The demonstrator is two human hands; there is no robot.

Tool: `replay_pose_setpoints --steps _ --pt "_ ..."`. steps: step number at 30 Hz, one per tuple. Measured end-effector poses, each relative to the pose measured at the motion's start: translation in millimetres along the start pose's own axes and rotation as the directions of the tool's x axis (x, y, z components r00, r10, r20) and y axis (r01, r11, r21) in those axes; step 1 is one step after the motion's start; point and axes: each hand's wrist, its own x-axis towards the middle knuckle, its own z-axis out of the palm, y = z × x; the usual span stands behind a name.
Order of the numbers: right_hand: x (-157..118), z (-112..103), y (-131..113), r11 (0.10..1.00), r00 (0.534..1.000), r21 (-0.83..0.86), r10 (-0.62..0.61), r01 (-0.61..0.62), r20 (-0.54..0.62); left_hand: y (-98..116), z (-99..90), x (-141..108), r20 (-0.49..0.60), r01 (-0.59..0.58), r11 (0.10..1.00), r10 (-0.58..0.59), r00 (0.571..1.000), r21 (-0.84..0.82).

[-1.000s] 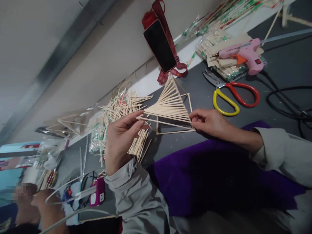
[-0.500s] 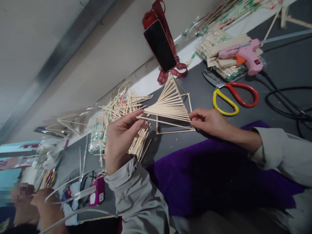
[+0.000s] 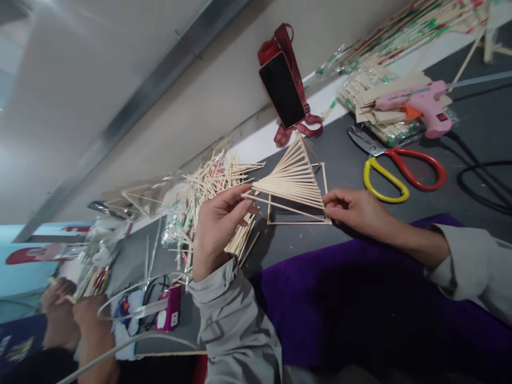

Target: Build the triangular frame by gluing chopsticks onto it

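Two ends of the stick frame are between your fingertips: your left hand pinches the left corner, and your right hand closes on the stick ends opposite. Gripping both sides probably steadies the fanned sticks (something this light would twist easily). The frame sits before you, above the grey tabletop; whether it rests there is hard to tell. Loose sticks lie just beyond your left hand, presumably for easy reach. The scissors lie with handles near your right arm, and the glue gun rests across card, perhaps shielding what lies beneath.
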Motion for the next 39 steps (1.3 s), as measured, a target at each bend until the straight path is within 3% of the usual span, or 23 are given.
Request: replay_pose_setpoints --steps 22,39 --pt "-4 12 4 0.991 0.999 -0.119 -0.053 0.054 0.011 -4 -2.6 1 -0.028 0.026 0.998 -0.028 0.999 -0.055" --pt "-3 11 1 0.996 0.999 -0.086 -0.033 0.034 0.013 -4 -1.9 1 -0.037 0.035 0.998 -0.037 0.999 -0.06"
